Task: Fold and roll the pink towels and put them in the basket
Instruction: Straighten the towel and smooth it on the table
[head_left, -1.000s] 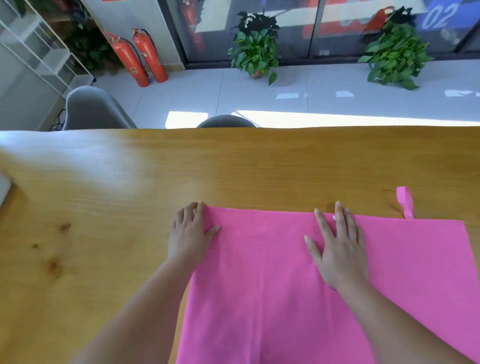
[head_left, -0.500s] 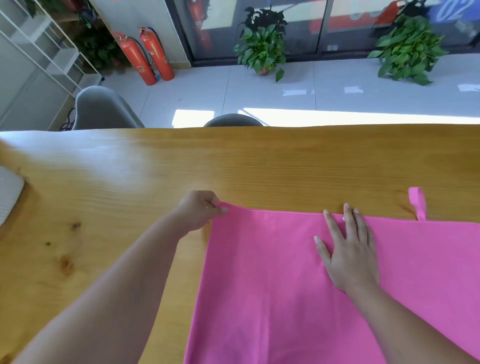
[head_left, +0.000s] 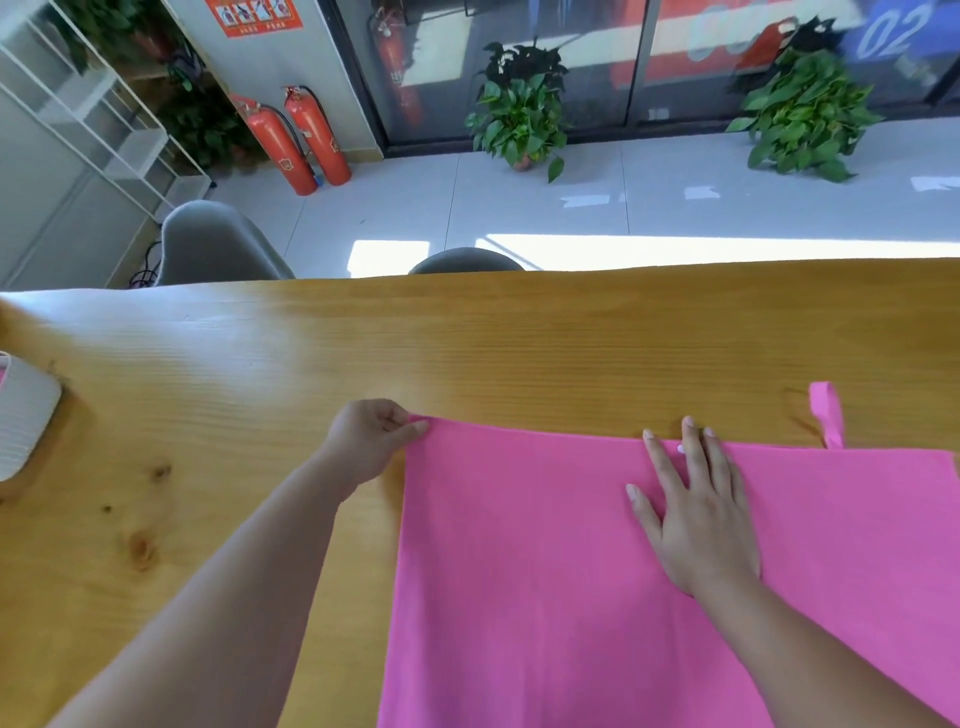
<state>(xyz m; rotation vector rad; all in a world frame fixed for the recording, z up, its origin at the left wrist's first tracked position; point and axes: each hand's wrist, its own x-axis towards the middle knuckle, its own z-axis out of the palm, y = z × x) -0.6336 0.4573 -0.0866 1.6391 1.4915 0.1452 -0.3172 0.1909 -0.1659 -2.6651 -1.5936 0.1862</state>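
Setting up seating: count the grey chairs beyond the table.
2. One grey chair stands beyond the far edge of the table, on the left; the second chair shows only its top near the middle. Others may be hidden behind the table.

From my end I see two bare arms — the left forearm (head_left: 249, 597) and the right forearm (head_left: 810, 649) both run uncovered from the lower edge of the view to the wrist. The left grip (head_left: 371, 447) and the right grip (head_left: 696, 514) are bare as well, with short, pale fingernails (head_left: 688, 422) — plainest on the right one.
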